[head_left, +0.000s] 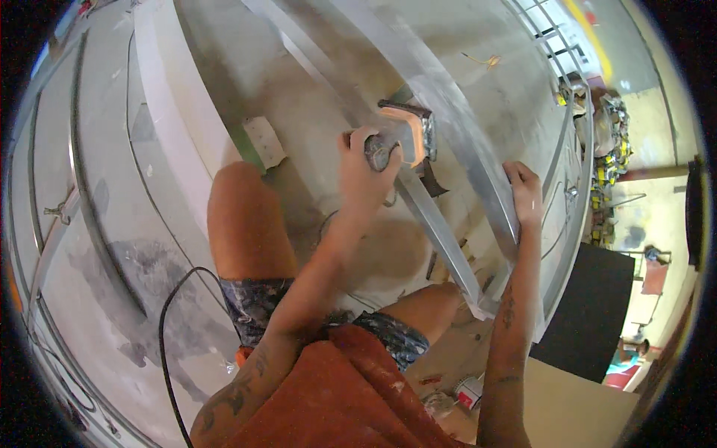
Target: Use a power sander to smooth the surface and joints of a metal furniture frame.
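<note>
My left hand [362,168] is closed around the dark rear end of an orange and black power sander [411,133]. The sander is tilted on its side, with its flat pad facing the side of a long grey beam [455,104]; whether the pad touches it I cannot tell. My right hand [525,193] grips the beam's right edge nearer to me, its fingers curled and partly hidden. Below the sander a narrower grey bar [439,228] slants toward my right knee. A dark curled flap [433,181] hangs beside the sander.
A black cord [163,351] loops at my left. A wide white board [175,89] runs along the left side, with a pale torn piece [263,142] near my left knee. At right are a metal frame [586,142], a black panel [586,313] and piled cans [609,142].
</note>
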